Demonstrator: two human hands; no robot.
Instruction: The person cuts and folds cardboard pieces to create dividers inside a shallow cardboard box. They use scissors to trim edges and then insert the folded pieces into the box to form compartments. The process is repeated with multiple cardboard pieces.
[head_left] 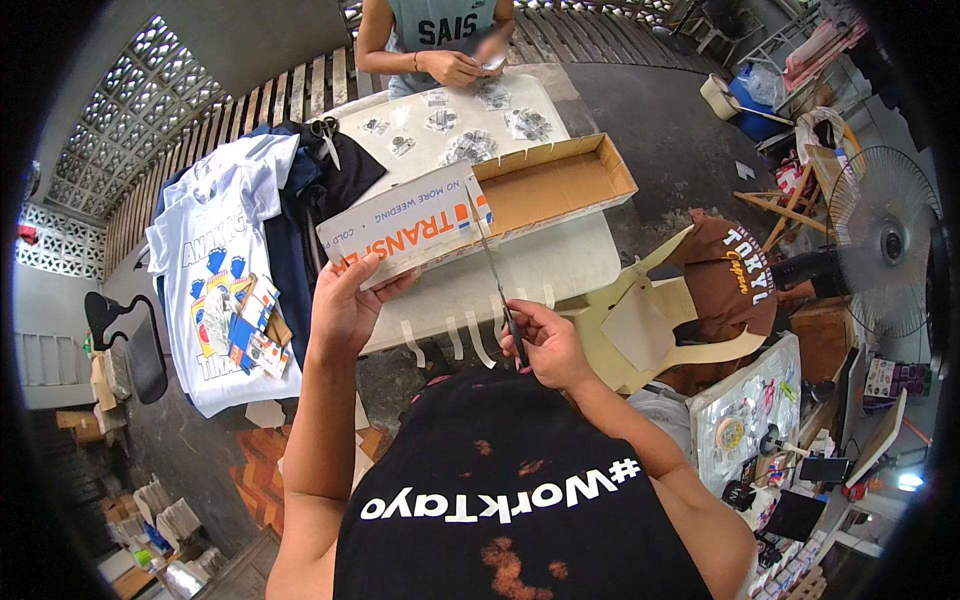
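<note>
My left hand point(350, 296) grips the lower edge of a white cardboard panel point(405, 225) printed in orange and blue. My right hand point(545, 345) is closed round the dark handles of a pair of scissors point(497, 272). Their long blades point up and away, lying along the panel's right end. Whether the blades bite into the cardboard is too fine to tell. Just behind, a long shallow cardboard box point(612, 168) stands open on the white table point(580, 262). The panel overlaps the box's left part, so I cannot tell whether the two are joined.
Opposite, a person point(440, 50) handles something small above several small clear packets point(470, 147). White and dark shirts point(215, 215) lie at the left, with cardboard scraps point(258, 330) and another pair of scissors point(327, 138). A cream plastic chair point(640, 325) and a fan point(885, 235) stand right.
</note>
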